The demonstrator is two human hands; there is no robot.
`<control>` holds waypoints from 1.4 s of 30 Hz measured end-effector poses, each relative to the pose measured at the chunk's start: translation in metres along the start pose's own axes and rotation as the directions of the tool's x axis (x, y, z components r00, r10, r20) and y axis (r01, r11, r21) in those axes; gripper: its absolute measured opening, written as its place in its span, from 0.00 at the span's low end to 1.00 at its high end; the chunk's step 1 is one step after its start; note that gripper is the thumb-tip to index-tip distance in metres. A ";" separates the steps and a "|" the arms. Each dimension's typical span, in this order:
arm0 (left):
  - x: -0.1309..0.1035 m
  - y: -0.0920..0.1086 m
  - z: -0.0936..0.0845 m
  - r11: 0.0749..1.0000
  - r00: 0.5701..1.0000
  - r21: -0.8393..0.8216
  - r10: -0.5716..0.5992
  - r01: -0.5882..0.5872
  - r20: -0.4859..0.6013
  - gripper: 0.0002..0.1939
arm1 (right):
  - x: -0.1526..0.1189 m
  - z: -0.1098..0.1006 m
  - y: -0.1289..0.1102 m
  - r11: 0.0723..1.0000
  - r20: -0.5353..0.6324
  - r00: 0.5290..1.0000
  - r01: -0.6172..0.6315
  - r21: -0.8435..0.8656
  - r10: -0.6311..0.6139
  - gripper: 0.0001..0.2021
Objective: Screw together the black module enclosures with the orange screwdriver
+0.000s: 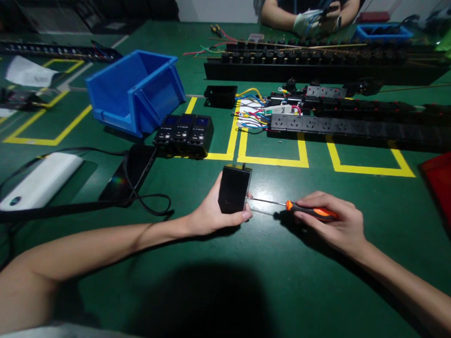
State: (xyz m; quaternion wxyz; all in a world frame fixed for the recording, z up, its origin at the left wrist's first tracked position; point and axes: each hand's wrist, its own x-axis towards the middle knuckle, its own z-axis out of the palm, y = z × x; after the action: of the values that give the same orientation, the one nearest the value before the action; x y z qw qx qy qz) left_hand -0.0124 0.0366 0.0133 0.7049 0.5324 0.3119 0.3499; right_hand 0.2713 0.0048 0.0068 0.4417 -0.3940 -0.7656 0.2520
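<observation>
My left hand (212, 208) is wrapped round a small black box-shaped device (233, 189), holding it upright above the green table. In my right hand (339, 223) is a screwdriver (312, 210) with an orange and black handle. Its thin metal shaft points left, and the tip meets the right side of the black device; the exact contact spot is hidden by fingers. Behind my left hand stand several similar black modules (184, 135) with small displays, set side by side.
A blue bin (115, 102) stands at back left. A white power bank (41, 182), a phone (129, 174) and black cables lie at left. Long black socket strips (326, 125) with loose coloured wires stretch across the back right. Across the table a co-worker's gloved hand (307, 23) shows.
</observation>
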 end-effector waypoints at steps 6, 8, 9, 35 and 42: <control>-0.001 -0.004 -0.001 0.999 0.999 0.006 0.035 -0.036 0.011 0.31 | 0.001 -0.002 -0.002 0.996 0.005 0.996 -0.085 -0.021 0.085 0.08; -0.001 -0.005 -0.001 0.999 0.999 0.011 0.034 -0.034 0.010 0.31 | 0.002 -0.003 -0.004 0.984 0.012 0.984 -0.178 -0.011 0.179 0.07; -0.001 -0.005 -0.001 0.999 0.999 0.014 0.034 -0.034 0.010 0.31 | 0.004 -0.003 -0.005 0.970 0.022 0.970 -0.242 0.005 0.242 0.07; 0.000 -0.001 -0.003 1.000 1.000 0.027 -0.009 0.009 -0.011 0.32 | 0.004 -0.002 -0.004 0.985 0.024 0.985 -0.170 -0.021 0.171 0.06; -0.002 -0.006 -0.001 1.000 1.000 -0.001 0.025 -0.025 -0.010 0.32 | 0.004 -0.003 -0.006 0.951 0.046 0.949 -0.310 -0.009 0.310 0.06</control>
State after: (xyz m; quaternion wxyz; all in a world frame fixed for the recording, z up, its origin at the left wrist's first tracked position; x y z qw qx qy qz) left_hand -0.0135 0.0349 0.0078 0.6992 0.5340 0.3083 0.3617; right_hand 0.2704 0.0049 0.0147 0.3780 -0.5038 -0.7047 0.3268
